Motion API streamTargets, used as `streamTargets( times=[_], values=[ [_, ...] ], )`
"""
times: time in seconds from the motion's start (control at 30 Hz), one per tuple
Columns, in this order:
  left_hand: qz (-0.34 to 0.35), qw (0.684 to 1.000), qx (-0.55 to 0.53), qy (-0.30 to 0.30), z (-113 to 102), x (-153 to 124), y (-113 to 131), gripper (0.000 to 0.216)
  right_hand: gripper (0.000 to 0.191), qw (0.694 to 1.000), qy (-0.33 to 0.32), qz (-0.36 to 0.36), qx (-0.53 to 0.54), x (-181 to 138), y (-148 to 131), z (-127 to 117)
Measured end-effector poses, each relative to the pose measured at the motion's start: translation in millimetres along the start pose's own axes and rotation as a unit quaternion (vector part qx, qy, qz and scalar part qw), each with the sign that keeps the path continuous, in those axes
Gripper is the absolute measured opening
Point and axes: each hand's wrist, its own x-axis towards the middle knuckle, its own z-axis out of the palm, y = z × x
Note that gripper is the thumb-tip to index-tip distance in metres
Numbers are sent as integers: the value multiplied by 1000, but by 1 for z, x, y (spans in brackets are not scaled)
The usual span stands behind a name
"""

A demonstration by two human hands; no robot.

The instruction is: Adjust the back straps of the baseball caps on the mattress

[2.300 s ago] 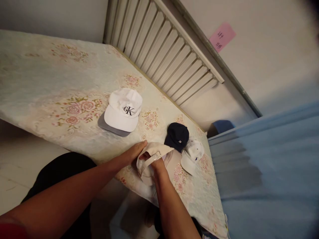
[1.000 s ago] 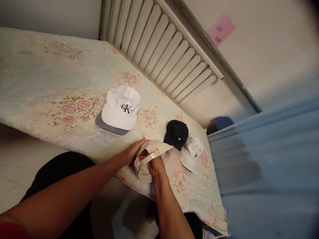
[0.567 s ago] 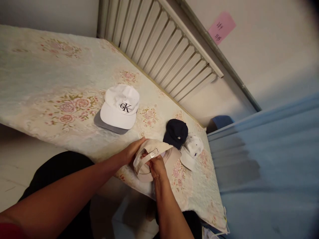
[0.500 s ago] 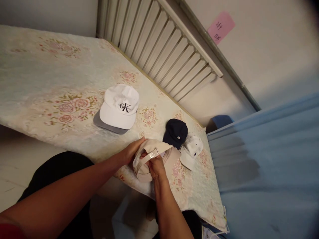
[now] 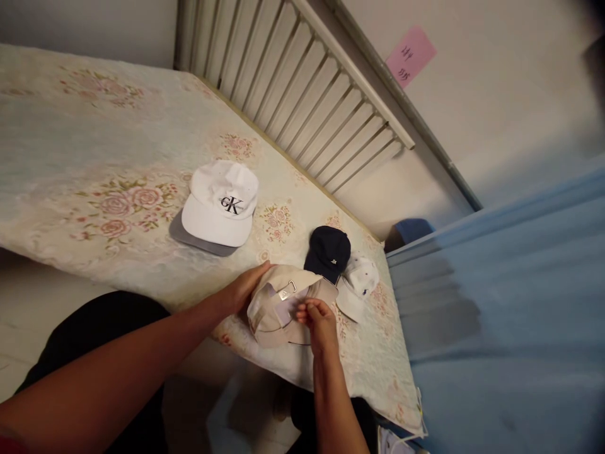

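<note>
A beige baseball cap (image 5: 261, 310) is tipped so that its hollow inside and back strap with a metal buckle face me. My left hand (image 5: 249, 285) grips the cap's left side, its fingers partly hidden behind the crown. Over the cap's opening, right of the buckle, my right hand (image 5: 319, 320) has loosely bent fingers with nothing visible in them. The strap's buckle end looks loose across the opening. Just beyond lies a navy cap (image 5: 328, 249), and a white cap with a small dark logo (image 5: 362, 277) rests against its right side.
A white cap with black letters and a grey brim (image 5: 224, 202) sits left on the flowered bed cover (image 5: 142, 139). A slatted metal rail (image 5: 302, 94) borders the far edge. A blue curtain (image 5: 510, 315) hangs at the right. A pink note (image 5: 411, 57) is on the wall.
My right hand has come off the strap and moved right, its fingers loosening. The strap, earlier across the opening in one piece, now looks undone. My left hand keeps its grip.
</note>
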Motion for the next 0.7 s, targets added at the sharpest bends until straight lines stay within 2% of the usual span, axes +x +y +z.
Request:
streamTargets(
  times=[0.07, 0.13, 0.2, 0.3, 0.43, 0.6, 0.7],
  values=[
    [21, 1000, 11, 16, 0, -1, 1, 46, 24, 993, 98, -50, -49, 10, -2, -28],
    [21, 999, 22, 31, 0, -3, 1, 49, 26, 966, 205, -108, -114, 23, -5, -55],
    [11, 998, 31, 47, 1, -4, 2, 52, 31, 957, 235, -118, -126, 36, -8, -76],
    [12, 997, 39, 58, 3, -6, 4, 51, 39, 966, 207, -98, -116, 46, -7, -90],
    [3, 999, 32, 32, 6, -7, 7, 46, 44, 989, 114, -52, -78, 43, 3, -88],
    [-24, 998, 29, 45, 14, -12, 11, 44, 32, 998, 43, -16, -40, 35, 12, -86],
    [-67, 996, 8, 54, 18, -17, 14, 43, 33, 1000, 12, -1, -25, 27, 10, -87]
  ],
)
